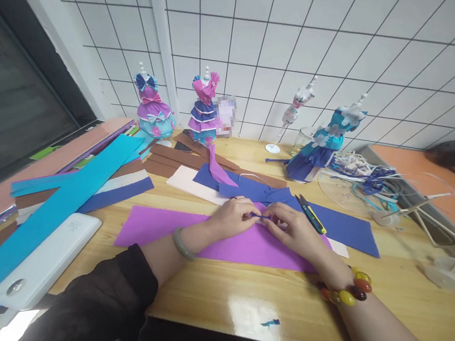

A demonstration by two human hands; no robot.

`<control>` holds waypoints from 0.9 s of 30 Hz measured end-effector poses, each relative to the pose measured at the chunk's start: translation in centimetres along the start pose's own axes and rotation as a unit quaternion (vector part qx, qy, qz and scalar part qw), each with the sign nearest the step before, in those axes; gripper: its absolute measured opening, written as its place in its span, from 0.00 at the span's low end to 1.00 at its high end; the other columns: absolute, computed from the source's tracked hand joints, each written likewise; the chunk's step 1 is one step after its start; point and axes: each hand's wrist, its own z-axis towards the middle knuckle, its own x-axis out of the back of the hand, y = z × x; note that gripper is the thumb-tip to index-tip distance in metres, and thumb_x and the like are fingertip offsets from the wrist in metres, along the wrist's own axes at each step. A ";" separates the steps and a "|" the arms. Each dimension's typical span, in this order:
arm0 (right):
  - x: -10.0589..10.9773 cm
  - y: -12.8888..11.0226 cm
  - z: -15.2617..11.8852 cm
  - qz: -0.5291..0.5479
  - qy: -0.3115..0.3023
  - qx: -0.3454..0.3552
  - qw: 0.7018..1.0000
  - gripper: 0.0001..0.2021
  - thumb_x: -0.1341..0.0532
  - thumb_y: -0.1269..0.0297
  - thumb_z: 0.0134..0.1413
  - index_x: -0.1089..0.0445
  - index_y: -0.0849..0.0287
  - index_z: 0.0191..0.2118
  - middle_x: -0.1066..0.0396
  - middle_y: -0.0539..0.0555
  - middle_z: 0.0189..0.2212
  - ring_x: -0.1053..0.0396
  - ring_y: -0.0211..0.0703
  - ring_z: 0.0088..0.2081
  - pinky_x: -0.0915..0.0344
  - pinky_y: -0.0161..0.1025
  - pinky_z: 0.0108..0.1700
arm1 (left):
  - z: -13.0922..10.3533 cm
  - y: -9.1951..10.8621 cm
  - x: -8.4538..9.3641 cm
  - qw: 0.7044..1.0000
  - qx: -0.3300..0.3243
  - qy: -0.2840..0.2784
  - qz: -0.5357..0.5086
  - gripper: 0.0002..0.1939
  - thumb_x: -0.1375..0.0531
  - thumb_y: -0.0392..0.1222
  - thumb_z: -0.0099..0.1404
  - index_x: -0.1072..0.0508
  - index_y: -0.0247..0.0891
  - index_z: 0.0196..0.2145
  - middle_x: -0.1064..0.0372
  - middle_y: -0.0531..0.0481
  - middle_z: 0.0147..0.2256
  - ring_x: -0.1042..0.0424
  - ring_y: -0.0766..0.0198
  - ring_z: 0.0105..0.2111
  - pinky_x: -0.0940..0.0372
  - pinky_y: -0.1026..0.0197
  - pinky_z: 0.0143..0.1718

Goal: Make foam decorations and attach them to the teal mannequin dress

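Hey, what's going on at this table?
A person is working with both bare hands: the left hand and the right hand pinch a small dark-blue piece between them, above a purple sheet. Small snips lie beside the right hand, on a blue strip. Small dress forms in colourful outfits stand toward the back of the table.

Craft workspace.
Miniature dressed mannequins [156, 113] along back edge of worktop [201, 302]; coloured strips [69, 194] by left edge; purple sheet [237, 251] and snips [311, 215] mid-surface; scraps [361, 174] toward right edge.
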 end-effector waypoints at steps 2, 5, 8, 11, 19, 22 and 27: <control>0.0 -0.1 0.0 0.002 0.001 -0.001 1.000 0.06 0.47 0.65 0.54 0.34 0.57 0.34 0.33 0.55 0.31 0.35 0.40 0.29 0.37 0.38 0.32 | 0.0 0.2 0.0 1.000 0.002 0.000 0.006 0.07 0.46 0.38 0.59 0.28 0.37 0.31 0.34 0.51 0.25 0.36 0.67 0.30 0.41 0.63 0.37; -0.1 -0.2 0.0 0.002 -0.002 -0.006 1.000 0.05 0.47 0.65 0.54 0.35 0.57 0.35 0.33 0.54 0.31 0.35 0.39 0.28 0.37 0.37 0.31 | 0.1 0.4 0.2 1.000 0.002 -0.004 0.009 0.07 0.46 0.39 0.59 0.29 0.36 0.29 0.35 0.51 0.24 0.36 0.67 0.29 0.41 0.63 0.37; -0.3 -0.3 0.0 -0.001 0.000 -0.011 1.000 0.05 0.47 0.66 0.54 0.35 0.57 0.33 0.33 0.54 0.31 0.35 0.39 0.28 0.38 0.37 0.31 | 0.1 0.4 0.2 1.000 0.005 -0.007 0.005 0.08 0.47 0.38 0.59 0.29 0.37 0.27 0.35 0.52 0.24 0.36 0.67 0.30 0.42 0.63 0.38; -0.3 -0.5 0.2 0.001 0.006 -0.011 1.000 0.05 0.47 0.65 0.54 0.35 0.57 0.33 0.33 0.54 0.31 0.35 0.39 0.28 0.38 0.38 0.32 | 0.1 0.3 0.0 1.000 0.010 -0.002 -0.006 0.08 0.47 0.37 0.59 0.29 0.37 0.26 0.35 0.52 0.23 0.36 0.67 0.30 0.41 0.63 0.38; 1.4 2.0 0.4 0.039 0.185 -0.124 0.974 0.13 0.50 0.59 0.56 0.32 0.60 0.35 0.31 0.55 0.32 0.35 0.43 0.33 0.39 0.39 0.37 | 0.3 -0.2 0.6 0.972 0.133 0.145 -0.126 0.07 0.46 0.37 0.58 0.29 0.35 0.29 0.33 0.50 0.30 0.34 0.68 0.32 0.39 0.66 0.35; 1.5 3.9 0.3 0.034 0.216 -0.192 0.957 0.16 0.50 0.56 0.55 0.31 0.62 0.35 0.30 0.56 0.30 0.34 0.44 0.32 0.39 0.39 0.34 | 0.5 -0.7 0.7 0.954 0.175 0.171 -0.171 0.07 0.46 0.39 0.58 0.30 0.34 0.30 0.32 0.50 0.30 0.34 0.68 0.32 0.39 0.66 0.34; 1.5 5.2 0.2 0.012 0.166 -0.236 0.958 0.19 0.51 0.53 0.54 0.30 0.64 0.34 0.29 0.56 0.27 0.34 0.43 0.27 0.40 0.38 0.29 | 0.6 -1.4 0.3 0.924 0.219 0.193 -0.245 0.09 0.45 0.42 0.58 0.31 0.34 0.32 0.31 0.48 0.33 0.32 0.66 0.35 0.37 0.64 0.37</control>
